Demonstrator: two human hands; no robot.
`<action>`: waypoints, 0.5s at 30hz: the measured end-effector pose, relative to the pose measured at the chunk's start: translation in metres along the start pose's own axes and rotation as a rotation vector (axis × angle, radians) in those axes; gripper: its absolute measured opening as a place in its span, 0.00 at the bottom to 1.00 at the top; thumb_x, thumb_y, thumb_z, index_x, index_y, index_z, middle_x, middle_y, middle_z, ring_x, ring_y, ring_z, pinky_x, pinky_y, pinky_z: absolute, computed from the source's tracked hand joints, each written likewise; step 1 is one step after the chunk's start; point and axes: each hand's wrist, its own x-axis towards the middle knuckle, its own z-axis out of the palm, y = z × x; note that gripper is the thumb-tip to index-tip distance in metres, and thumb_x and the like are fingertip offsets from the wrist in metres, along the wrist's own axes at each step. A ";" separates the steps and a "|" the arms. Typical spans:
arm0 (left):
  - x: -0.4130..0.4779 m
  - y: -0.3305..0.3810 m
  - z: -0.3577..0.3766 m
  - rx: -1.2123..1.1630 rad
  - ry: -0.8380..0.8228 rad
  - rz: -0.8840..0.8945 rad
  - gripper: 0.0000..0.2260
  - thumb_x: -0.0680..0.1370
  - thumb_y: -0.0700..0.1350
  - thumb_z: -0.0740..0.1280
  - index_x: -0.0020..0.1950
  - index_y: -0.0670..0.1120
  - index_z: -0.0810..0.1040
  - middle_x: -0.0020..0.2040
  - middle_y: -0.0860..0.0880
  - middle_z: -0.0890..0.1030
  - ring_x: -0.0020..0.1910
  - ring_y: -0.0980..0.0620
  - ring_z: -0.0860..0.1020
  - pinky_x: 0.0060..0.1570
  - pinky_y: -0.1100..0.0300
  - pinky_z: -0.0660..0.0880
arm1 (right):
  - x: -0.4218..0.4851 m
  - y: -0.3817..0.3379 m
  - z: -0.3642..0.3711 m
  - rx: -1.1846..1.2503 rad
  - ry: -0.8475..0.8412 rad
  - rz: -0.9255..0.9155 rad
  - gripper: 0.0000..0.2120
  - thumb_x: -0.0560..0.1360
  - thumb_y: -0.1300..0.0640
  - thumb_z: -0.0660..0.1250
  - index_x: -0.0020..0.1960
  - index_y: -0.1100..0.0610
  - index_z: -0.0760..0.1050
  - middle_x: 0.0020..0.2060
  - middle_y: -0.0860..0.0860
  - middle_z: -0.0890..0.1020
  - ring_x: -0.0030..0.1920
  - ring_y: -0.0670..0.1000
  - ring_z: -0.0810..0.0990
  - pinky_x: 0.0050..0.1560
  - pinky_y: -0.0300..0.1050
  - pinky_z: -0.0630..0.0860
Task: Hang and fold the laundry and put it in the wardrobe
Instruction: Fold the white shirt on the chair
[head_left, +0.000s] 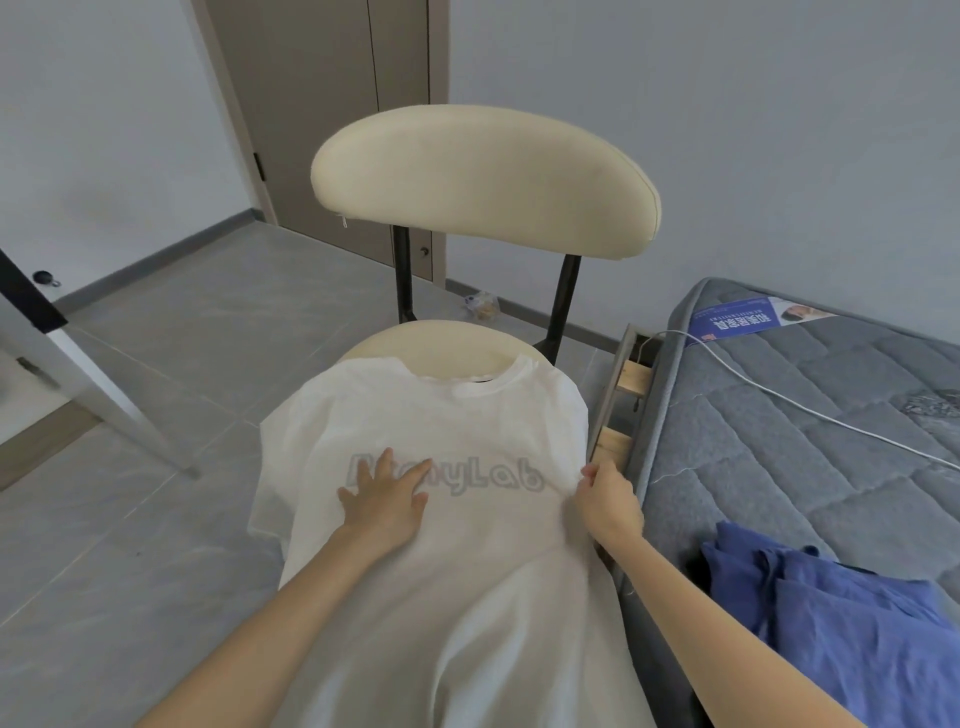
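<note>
Chair (441, 345): white T-shirt (467, 571) spread over the seat.
Mattress (779, 467), right: blue garment (831, 623) near, white cable (805, 410) across.

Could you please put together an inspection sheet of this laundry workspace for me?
Surface: cream chair seat, mostly covered by the white T-shirt.
Job's things: white T-shirt spread over the seat, collar towards the backrest; blue garment crumpled on the mattress.
Clutter: small plastic bag on the floor by the wall.
Grippers: left hand flat on the shirt's print; right hand grips the shirt's right edge.
Cables: white cable lying across the mattress.
Surroundings: grey tiled floor, brown door behind the chair.
</note>
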 end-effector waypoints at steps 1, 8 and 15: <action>0.002 0.002 -0.002 0.015 0.031 0.028 0.21 0.83 0.53 0.50 0.76 0.63 0.52 0.79 0.49 0.42 0.76 0.38 0.40 0.71 0.36 0.48 | 0.007 -0.006 -0.001 0.055 0.013 0.007 0.12 0.81 0.58 0.55 0.62 0.57 0.70 0.57 0.55 0.77 0.55 0.57 0.77 0.53 0.50 0.74; 0.035 0.016 0.003 0.054 0.061 0.050 0.24 0.82 0.59 0.46 0.77 0.63 0.42 0.77 0.51 0.32 0.73 0.34 0.32 0.69 0.32 0.41 | 0.044 -0.021 0.013 0.055 -0.115 0.052 0.11 0.81 0.55 0.58 0.43 0.59 0.70 0.44 0.57 0.73 0.39 0.56 0.74 0.41 0.44 0.68; 0.058 -0.007 0.031 0.049 0.075 -0.015 0.28 0.74 0.72 0.41 0.72 0.69 0.36 0.75 0.56 0.29 0.71 0.37 0.27 0.62 0.28 0.31 | 0.053 -0.015 0.027 -0.040 -0.050 0.065 0.12 0.81 0.53 0.58 0.53 0.64 0.67 0.51 0.57 0.72 0.51 0.59 0.76 0.46 0.50 0.72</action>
